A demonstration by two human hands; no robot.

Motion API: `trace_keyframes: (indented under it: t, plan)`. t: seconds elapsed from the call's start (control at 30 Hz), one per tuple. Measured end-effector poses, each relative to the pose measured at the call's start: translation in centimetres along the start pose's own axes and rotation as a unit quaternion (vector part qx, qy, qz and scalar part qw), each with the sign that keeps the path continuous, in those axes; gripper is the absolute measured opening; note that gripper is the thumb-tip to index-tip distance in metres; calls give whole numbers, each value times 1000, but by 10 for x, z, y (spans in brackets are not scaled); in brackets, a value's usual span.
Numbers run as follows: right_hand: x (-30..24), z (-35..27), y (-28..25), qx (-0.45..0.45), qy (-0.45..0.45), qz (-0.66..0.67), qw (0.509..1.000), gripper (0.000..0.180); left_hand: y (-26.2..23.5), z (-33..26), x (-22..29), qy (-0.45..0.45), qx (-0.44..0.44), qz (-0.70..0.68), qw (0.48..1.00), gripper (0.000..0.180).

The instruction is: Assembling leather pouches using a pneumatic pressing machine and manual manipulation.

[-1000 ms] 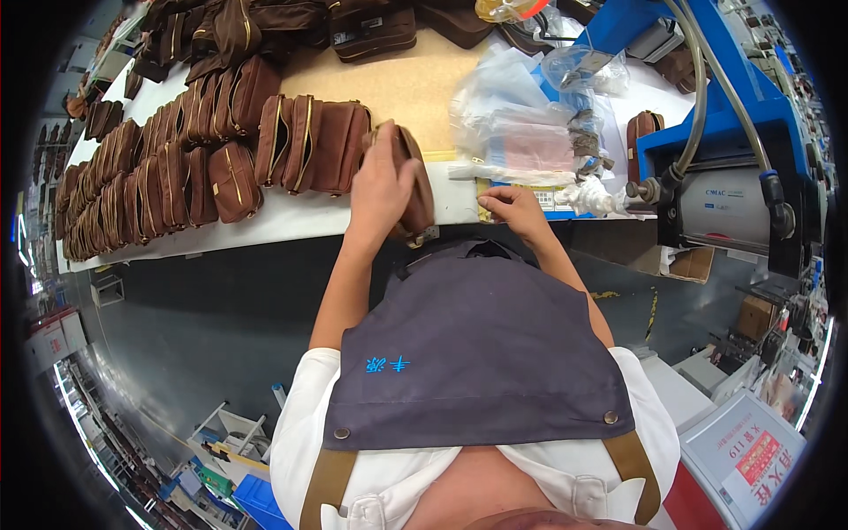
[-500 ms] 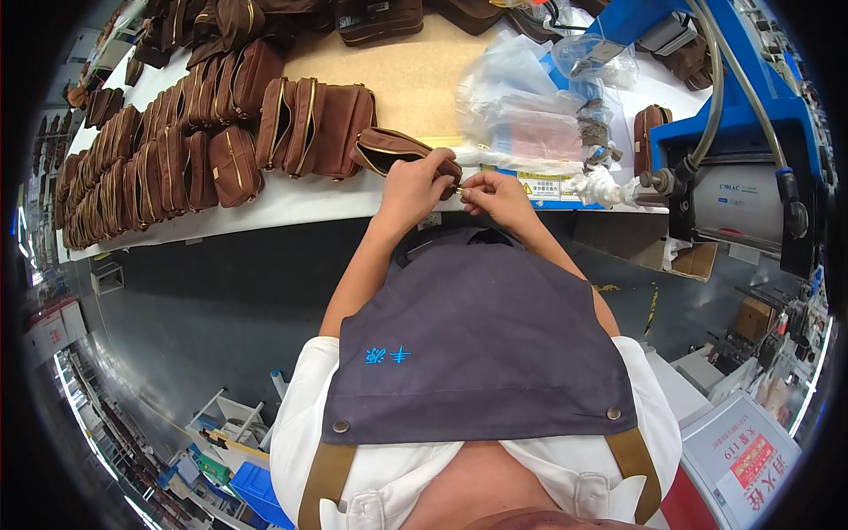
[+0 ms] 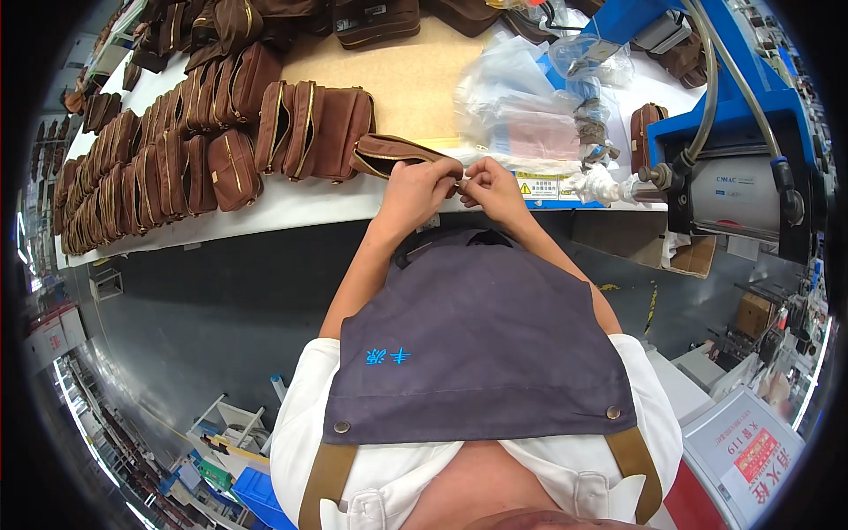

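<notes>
At the table's [image 3: 291, 199] near edge, the left hand [image 3: 415, 190] grips a brown zippered pouch [image 3: 389, 155], fingers curled around its end. The right hand [image 3: 495, 190] pinches something small at that end. Beyond stand rows of brown pouches [image 3: 177, 150] and clear plastic bags [image 3: 521, 97].

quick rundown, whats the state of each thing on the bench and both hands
pouch: on its side at the bench edge, zip open, held
left hand: gripping the pouch
right hand: pinching at the pouch's end
row of pouches: standing on edge, packed together
plastic bags: crumpled in a heap
</notes>
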State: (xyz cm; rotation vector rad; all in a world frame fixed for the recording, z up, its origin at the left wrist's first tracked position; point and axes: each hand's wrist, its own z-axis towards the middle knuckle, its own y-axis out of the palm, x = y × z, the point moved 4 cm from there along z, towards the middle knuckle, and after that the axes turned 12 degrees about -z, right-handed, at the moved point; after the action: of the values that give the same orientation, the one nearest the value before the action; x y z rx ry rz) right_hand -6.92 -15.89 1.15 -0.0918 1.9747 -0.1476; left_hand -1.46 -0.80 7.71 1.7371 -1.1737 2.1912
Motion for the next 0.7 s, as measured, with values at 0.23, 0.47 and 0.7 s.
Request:
trace_keyframes:
  t: [0.23,0.47,0.7]
  plan:
    - [-27,-8,4,3,-103,12,995,17,0,-10,29,97,64,186,976,17]
    - [-88,-35,-34,-37,-152,-155,975,28,-15,7,58,122,10,96,988,12]
    - [-127,-95,-86,-148,-150,-99,972,65,5,22,123,177,-202,-254,929,10]
